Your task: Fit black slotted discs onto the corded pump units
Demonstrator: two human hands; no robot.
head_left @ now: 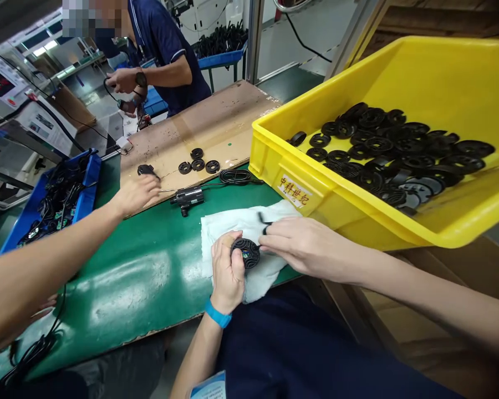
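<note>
The green work surface point(149, 277) carries a tilted yellow bin point(399, 221) at the wearer's right, loaded with black ring parts point(382, 149). A white cloth point(224, 227) lies just in front of the bin.

Over that cloth, the left hand point(227, 271) holds a black round disc point(246, 252), fingers curled about its left edge, face turned up. The right hand point(303, 244) lies immediately to the disc's right, fingertips pinched narrow and touching its rim; a small black piece point(263, 219) sits just behind them. Both hands are at the disc. The disc is flat, circular, ribbed, with a small coloured spot near centre.

A co-worker's hand point(135, 193) reaches toward a small black pump body point(188, 197), well apart.
</note>
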